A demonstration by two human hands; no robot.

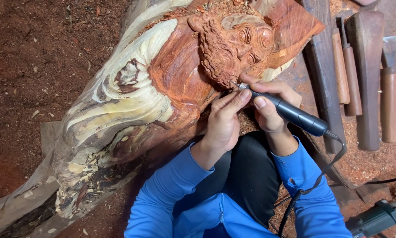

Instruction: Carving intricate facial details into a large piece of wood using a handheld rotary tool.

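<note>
A large reddish-brown and cream wood carving [162,75] of a bearded figure lies across the ground. The carved beard [215,57] is just above my hands. My right hand [270,108] grips a dark corded rotary carving tool [295,115], its metal tip touching the beard's lower edge. My left hand [224,121] rests against the carving, thumb and fingertips steadying the tool's front end. Both sleeves are blue.
Several wooden-handled chisels [352,75] lie on a plank at the right, among sawdust. A grey power tool [379,218] sits at the lower right. The tool's black cord [317,180] runs down past my right arm. Red earth covers the left.
</note>
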